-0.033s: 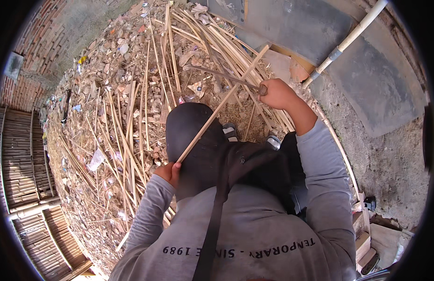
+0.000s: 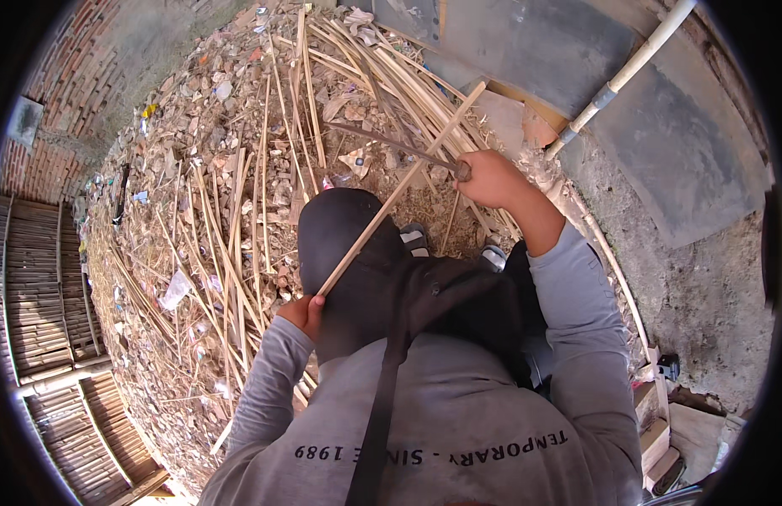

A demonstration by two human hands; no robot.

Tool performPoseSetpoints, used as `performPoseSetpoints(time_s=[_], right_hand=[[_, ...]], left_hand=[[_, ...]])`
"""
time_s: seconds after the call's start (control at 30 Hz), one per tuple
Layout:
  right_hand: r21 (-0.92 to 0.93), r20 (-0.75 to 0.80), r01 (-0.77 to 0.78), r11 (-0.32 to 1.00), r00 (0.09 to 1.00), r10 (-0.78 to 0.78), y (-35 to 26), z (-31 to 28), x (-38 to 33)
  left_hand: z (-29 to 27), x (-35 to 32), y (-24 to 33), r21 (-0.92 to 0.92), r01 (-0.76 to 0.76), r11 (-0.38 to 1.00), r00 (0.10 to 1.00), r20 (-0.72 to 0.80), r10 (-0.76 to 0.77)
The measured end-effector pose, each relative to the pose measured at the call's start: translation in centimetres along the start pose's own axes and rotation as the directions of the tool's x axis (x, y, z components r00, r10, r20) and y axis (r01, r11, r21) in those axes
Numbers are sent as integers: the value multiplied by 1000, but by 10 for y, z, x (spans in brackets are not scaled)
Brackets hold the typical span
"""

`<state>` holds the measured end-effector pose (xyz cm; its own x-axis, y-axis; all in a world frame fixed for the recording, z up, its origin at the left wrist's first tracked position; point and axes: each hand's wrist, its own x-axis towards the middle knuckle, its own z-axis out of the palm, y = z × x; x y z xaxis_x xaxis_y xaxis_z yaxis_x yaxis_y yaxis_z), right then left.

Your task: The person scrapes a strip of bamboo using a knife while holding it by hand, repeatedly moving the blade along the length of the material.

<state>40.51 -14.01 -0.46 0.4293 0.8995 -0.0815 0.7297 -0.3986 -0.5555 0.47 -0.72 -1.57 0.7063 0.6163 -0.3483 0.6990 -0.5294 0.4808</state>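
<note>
Bamboo strip ran diagonally across the lap — near end gripped in the left hand, while the right hand clasped a knife against it. Many split strips already lay left; shaving looked unfinished.

Brick wall, littered dirt ground

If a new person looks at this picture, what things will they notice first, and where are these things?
In the middle, the left hand grips the low end of a long bamboo strip, which slants up to the right. The right hand holds a dark blade against it. Behind them, a big pile of bamboo strips and shavings covers the ground, and a white pipe crosses the top right.
</note>
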Motion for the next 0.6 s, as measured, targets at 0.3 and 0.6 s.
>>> performPoseSetpoints(time_s=[0.3, 0.6], right_hand=[[-32, 20, -121, 992, 992, 122, 27, 1, 11], [-22, 46, -115, 993, 992, 116, 15, -1, -4]], left_hand=[[2, 1, 6, -3, -10, 1000, 997, -80, 9], [12, -4, 1, 57, -95, 994, 985, -137, 102]])
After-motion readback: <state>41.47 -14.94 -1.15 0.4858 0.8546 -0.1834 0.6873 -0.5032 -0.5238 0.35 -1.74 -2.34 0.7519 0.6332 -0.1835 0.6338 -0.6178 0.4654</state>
